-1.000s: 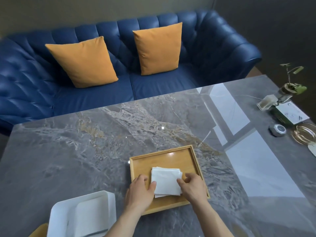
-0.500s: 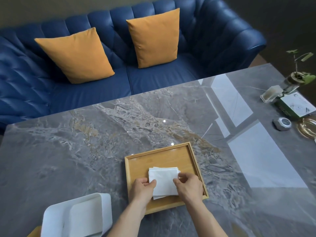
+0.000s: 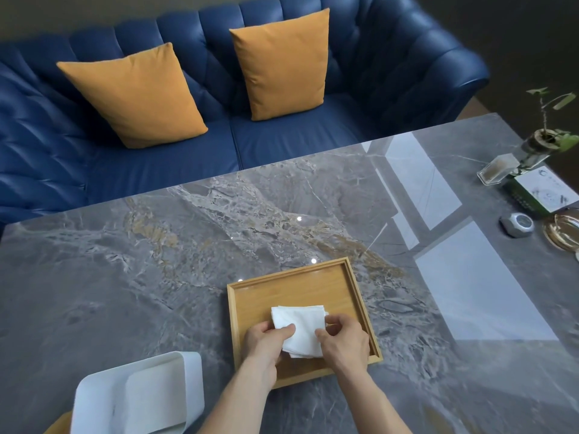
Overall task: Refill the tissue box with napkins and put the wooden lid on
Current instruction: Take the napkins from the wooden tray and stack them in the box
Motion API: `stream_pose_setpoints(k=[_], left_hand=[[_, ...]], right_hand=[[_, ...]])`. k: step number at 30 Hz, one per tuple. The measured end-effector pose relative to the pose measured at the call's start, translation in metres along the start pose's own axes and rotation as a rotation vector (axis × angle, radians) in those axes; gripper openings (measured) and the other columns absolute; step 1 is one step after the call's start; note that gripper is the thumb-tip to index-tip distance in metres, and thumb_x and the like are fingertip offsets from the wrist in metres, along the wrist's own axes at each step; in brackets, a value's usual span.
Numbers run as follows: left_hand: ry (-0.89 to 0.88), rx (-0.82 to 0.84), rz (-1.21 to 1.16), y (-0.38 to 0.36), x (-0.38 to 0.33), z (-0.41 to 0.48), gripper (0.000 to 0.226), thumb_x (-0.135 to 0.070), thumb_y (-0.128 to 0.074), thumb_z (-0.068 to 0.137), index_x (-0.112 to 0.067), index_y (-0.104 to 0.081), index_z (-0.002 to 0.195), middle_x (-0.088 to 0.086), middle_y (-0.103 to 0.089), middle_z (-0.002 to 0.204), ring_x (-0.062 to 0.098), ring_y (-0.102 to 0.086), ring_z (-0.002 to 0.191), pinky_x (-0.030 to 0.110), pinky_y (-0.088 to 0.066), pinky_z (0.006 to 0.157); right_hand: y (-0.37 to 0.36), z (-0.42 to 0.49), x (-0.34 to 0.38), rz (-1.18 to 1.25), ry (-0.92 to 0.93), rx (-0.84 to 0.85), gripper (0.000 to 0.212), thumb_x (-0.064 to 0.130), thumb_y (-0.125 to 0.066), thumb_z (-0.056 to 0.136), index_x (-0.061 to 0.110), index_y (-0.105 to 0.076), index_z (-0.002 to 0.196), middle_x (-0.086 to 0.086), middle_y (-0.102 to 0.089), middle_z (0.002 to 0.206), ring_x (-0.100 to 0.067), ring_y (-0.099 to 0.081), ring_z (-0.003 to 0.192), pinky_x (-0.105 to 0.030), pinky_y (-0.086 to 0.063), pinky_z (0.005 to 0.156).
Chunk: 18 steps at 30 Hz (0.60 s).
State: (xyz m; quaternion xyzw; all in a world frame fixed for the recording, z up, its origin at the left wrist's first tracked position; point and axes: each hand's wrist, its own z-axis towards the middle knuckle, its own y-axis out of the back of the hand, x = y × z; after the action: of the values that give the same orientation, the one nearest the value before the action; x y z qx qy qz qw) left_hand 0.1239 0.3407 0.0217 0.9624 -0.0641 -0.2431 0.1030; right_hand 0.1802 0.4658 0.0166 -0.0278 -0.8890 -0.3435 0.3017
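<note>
A small stack of white napkins (image 3: 301, 327) lies over the near part of a square wooden tray (image 3: 291, 292) on the marble table. My left hand (image 3: 262, 343) pinches the stack's left edge and my right hand (image 3: 344, 339) pinches its right edge. A white open tissue box (image 3: 138, 396) stands at the near left, with a pale sheet inside it. A strip of light wood (image 3: 59, 425) peeks out at the bottom left edge beside the box; I cannot tell whether it is the lid.
A blue sofa (image 3: 282, 145) with two orange cushions runs along the table's far side. At the far right stand a small plant in a glass (image 3: 543, 142), a clear holder (image 3: 498, 169), a green box (image 3: 542, 194), a grey puck (image 3: 517, 225) and a gold dish (image 3: 564, 230).
Both hands stay on the napkin stack over the tray, and their thumbs have slid further onto it. The view has shifted slightly.
</note>
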Motion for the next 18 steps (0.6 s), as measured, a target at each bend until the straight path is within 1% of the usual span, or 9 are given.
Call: stream_pose_setpoints(k=[2,6,10,13,14,16,17,18], left_hand=[[-0.006,0.002,-0.016,0.001,0.000,-0.001,0.037,-0.010,-0.081,0.073,-0.013,-0.067,0.107,0.005,-0.073,0.093,0.029,-0.068,0.088,0.046,-0.059,0.084],[-0.039,0.011,-0.001,0.004,0.000,-0.002,0.037,-0.011,-0.080,0.073,-0.022,-0.065,0.105,0.002,-0.071,0.097,0.028,-0.066,0.090,0.047,-0.058,0.086],[-0.073,0.066,0.023,0.007,-0.002,-0.007,0.027,-0.012,-0.077,0.078,-0.027,-0.061,0.093,0.001,-0.068,0.099,0.027,-0.065,0.094,0.048,-0.057,0.088],[-0.107,0.126,0.015,0.010,-0.003,-0.011,0.028,-0.013,-0.075,0.080,-0.023,-0.062,0.103,0.002,-0.070,0.102,0.026,-0.067,0.095,0.047,-0.057,0.089],[-0.116,0.138,0.009,0.013,-0.004,-0.013,0.029,-0.013,-0.075,0.081,-0.023,-0.062,0.104,0.003,-0.070,0.103,0.026,-0.067,0.096,0.047,-0.056,0.090],[-0.142,0.154,-0.011,0.020,-0.008,-0.016,0.028,-0.012,-0.074,0.082,-0.024,-0.061,0.103,0.003,-0.070,0.104,0.026,-0.066,0.097,0.046,-0.056,0.091],[-0.155,0.164,-0.026,0.024,-0.010,-0.018,0.029,-0.012,-0.074,0.082,-0.024,-0.060,0.104,0.003,-0.070,0.105,0.026,-0.066,0.098,0.046,-0.056,0.091],[-0.166,0.174,-0.037,0.028,-0.013,-0.019,0.032,-0.012,-0.075,0.081,-0.023,-0.060,0.108,0.004,-0.070,0.107,0.027,-0.066,0.099,0.047,-0.056,0.091]], right_hand=[[-0.001,0.000,-0.001,-0.004,-0.010,0.004,0.026,0.021,-0.073,0.077,0.022,-0.069,0.102,0.005,-0.070,0.089,-0.018,-0.061,0.083,-0.029,-0.043,0.072],[0.001,-0.001,-0.002,0.008,-0.020,0.013,0.026,0.019,-0.071,0.074,0.023,-0.069,0.100,0.006,-0.068,0.086,-0.018,-0.062,0.083,-0.030,-0.046,0.074],[0.002,-0.001,-0.002,0.025,-0.023,0.037,0.027,0.021,-0.072,0.075,0.023,-0.067,0.102,0.006,-0.068,0.088,-0.016,-0.060,0.083,-0.031,-0.045,0.075],[0.004,-0.003,-0.002,0.084,-0.032,0.056,0.033,0.027,-0.076,0.076,0.023,-0.063,0.106,0.007,-0.067,0.086,-0.012,-0.060,0.080,-0.031,-0.046,0.073],[0.005,-0.003,-0.002,0.116,-0.045,0.062,0.036,0.030,-0.077,0.076,0.023,-0.062,0.108,0.007,-0.067,0.087,-0.013,-0.061,0.080,-0.033,-0.049,0.074],[0.006,-0.006,-0.005,0.198,-0.074,0.074,0.046,0.041,-0.077,0.071,0.024,-0.063,0.112,0.007,-0.067,0.090,-0.017,-0.065,0.084,-0.041,-0.055,0.081],[0.007,-0.008,-0.005,0.252,-0.088,0.087,0.051,0.046,-0.077,0.070,0.024,-0.063,0.113,0.007,-0.068,0.093,-0.019,-0.067,0.087,-0.044,-0.056,0.084],[0.008,-0.009,-0.005,0.315,-0.096,0.115,0.053,0.050,-0.076,0.071,0.024,-0.062,0.115,0.006,-0.068,0.098,-0.021,-0.067,0.090,-0.045,-0.056,0.086]])
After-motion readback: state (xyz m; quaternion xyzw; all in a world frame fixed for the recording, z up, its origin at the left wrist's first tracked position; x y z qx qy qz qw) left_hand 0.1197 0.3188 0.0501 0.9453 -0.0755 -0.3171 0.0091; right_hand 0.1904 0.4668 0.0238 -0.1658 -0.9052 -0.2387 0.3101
